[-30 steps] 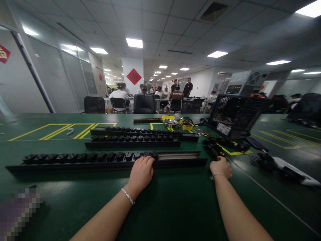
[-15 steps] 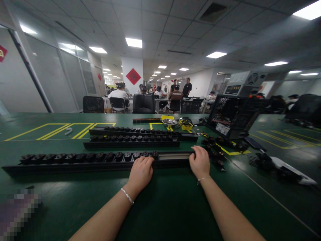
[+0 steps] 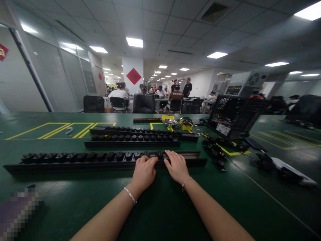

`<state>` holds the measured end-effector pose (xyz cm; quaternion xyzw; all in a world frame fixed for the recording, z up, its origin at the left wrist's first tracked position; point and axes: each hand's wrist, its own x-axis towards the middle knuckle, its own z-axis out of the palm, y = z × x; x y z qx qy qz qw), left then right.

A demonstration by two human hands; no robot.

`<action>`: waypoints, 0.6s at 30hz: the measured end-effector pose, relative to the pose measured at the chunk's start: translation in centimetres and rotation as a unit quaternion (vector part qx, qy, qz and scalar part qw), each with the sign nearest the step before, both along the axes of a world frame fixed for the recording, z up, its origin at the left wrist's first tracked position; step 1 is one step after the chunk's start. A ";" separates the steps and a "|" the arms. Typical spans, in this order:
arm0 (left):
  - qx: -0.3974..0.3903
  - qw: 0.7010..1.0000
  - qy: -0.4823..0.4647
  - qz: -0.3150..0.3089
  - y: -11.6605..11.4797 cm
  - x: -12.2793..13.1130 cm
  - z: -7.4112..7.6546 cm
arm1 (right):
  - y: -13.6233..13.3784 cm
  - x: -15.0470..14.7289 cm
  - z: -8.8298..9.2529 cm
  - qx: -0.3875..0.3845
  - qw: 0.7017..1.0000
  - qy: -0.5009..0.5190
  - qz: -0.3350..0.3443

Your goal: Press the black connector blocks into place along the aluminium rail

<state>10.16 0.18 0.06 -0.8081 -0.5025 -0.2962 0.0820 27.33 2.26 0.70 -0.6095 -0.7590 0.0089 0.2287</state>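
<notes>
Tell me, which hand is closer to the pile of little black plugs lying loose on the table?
Right. The right hand rests on the long black strip, on the side toward the loose black plugs; the left hand sits farther away.

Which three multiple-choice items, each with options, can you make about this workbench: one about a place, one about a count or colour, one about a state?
1. Where do both hands rest?
A. on the nearest black strip
B. on the metal bowl
C. on the open computer case

2. How many long black strips lie in front of the person?
A. one
B. three
C. six

3. What is the state of the nearest strip's channel?
A. filled from end to end
B. wholly bare
C. filled on the left, bare at the right end

Answers:
1 A: left hand and right hand lie on the nearest black strip.
2 B: two more strips lie behind it.
3 C: black modules stop near the hands; the bare channel follows.
</notes>
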 end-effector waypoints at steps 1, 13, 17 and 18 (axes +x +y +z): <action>-0.001 1.000 0.000 -0.001 0.0 0.0 0.0 | 0.1 -0.1 0.1 -0.002 1.000 0.005 -0.007; -0.032 0.999 0.007 -0.008 -0.4 0.1 0.4 | 0.6 -1.4 1.0 -0.016 0.997 0.029 -0.066; -0.032 0.999 0.014 -0.009 -0.4 0.0 0.5 | 0.8 -1.7 1.2 -0.020 0.996 0.038 -0.078; -0.032 0.999 0.015 -0.009 -0.4 0.0 0.5 | 0.9 -1.7 1.2 -0.021 0.995 0.044 -0.082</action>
